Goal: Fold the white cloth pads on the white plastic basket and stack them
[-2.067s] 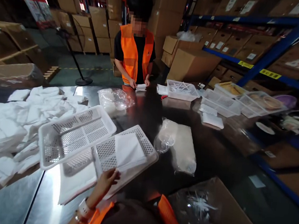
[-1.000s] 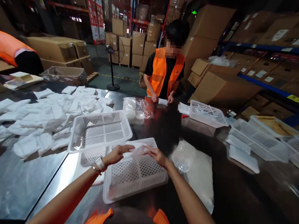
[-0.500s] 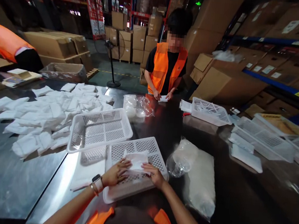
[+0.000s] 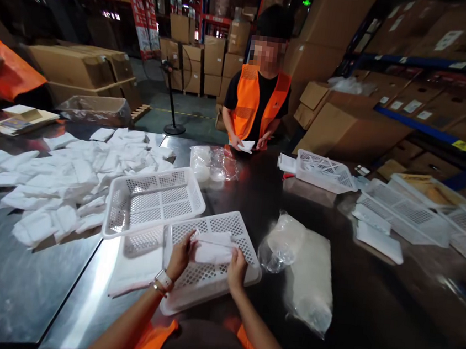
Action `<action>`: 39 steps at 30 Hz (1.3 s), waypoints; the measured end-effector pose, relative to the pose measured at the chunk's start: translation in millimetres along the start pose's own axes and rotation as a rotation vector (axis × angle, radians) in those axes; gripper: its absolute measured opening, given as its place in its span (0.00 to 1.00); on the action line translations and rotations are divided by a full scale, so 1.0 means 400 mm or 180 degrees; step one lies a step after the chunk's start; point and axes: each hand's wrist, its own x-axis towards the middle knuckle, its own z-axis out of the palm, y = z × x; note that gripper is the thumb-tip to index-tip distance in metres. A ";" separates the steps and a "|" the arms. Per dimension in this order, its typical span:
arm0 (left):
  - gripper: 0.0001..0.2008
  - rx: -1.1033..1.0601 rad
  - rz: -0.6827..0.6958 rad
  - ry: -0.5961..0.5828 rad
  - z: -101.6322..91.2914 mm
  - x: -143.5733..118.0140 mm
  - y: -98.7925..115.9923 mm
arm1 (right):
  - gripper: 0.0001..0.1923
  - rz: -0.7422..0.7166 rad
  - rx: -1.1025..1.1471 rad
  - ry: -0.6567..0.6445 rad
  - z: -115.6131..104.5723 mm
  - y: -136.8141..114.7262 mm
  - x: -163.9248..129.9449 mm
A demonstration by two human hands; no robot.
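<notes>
A folded white cloth-like packet (image 4: 212,248) is stretched between my two hands, above an upturned white plastic basket (image 4: 228,224). My left hand (image 4: 181,255) pinches its left end; my right hand (image 4: 237,269) grips its right end, thumb on top. Whether the packet is cloth or paper I cannot tell. Just left of the upturned basket, a second white basket (image 4: 155,199) stands upright, and nothing shows inside it. A large heap of similar folded white packets (image 4: 75,174) lies on the table farther left.
A clear bag with white contents (image 4: 309,277) lies to the right on the dark metal table (image 4: 251,193). Another clear bag (image 4: 217,164) sits beyond the baskets. Further baskets (image 4: 408,212) stand at the right. Across the table, a co-worker in an orange vest (image 4: 247,95) holds a white packet.
My hands have gone from lying flat on the packet to gripping its two ends, and the packet is now folded narrower. The co-worker's packet has shifted left.
</notes>
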 end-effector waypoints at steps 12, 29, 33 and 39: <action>0.16 -0.0088 -0.0128 0.0734 0.039 -0.034 0.005 | 0.36 -0.0137 -0.0544 0.0064 0.042 0.029 0.014; 0.20 0.0474 0.0429 0.0548 0.074 0.021 -0.061 | 0.20 -0.0365 -0.1116 0.0060 0.061 0.091 0.039; 0.21 0.0738 0.0544 0.0288 0.072 0.039 -0.067 | 0.17 -0.0431 -0.1226 -0.0016 0.067 0.092 0.046; 0.23 0.1107 0.0438 0.0088 0.056 0.071 -0.057 | 0.17 -0.0526 -0.1475 0.0043 0.057 0.070 0.069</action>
